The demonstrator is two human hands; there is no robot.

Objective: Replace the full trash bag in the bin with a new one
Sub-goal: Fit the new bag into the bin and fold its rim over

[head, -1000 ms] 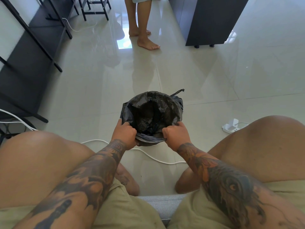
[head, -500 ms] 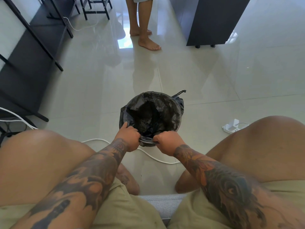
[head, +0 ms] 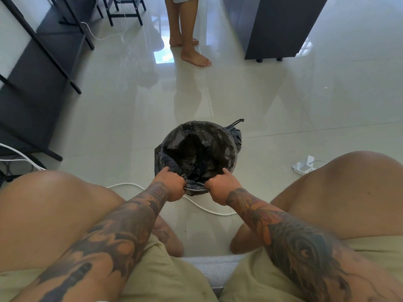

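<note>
A small round bin stands on the tiled floor between my knees, lined with a black trash bag whose mouth is spread open over the rim. The bin itself is hidden under the plastic. My left hand grips the bag's near edge on the left. My right hand grips the near edge on the right, forefinger stretched along the rim. A second bundle of black plastic with a drawstring loop sits against the bin's far right side.
A white cable runs across the floor just behind the bin's near side. A white power strip lies to the right. A barefoot person stands farther ahead. Black furniture frames line the left; a dark cabinet stands at the far right.
Both hands have moved closer together and pulled the bag's near edge down over the bin rim. The bag's mouth now looks rounder and more stretched.
</note>
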